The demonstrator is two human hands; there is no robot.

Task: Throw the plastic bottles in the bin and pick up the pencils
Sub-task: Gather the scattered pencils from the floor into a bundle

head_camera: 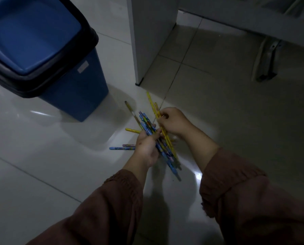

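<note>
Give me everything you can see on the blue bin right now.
The bin is blue, plastic-looking, tapering toward its base, and stands upright on the pale tiled floor at upper left. A dark rim frames a blue lid, which looks closed. A small pale label sits on one side. Neither hand touches it; the pencils lie to its right, apart from it.

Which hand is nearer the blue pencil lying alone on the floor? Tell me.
Left. The left hand is just right of the blue pencil, nearly touching its end; the right hand is farther off, up and right.
</note>
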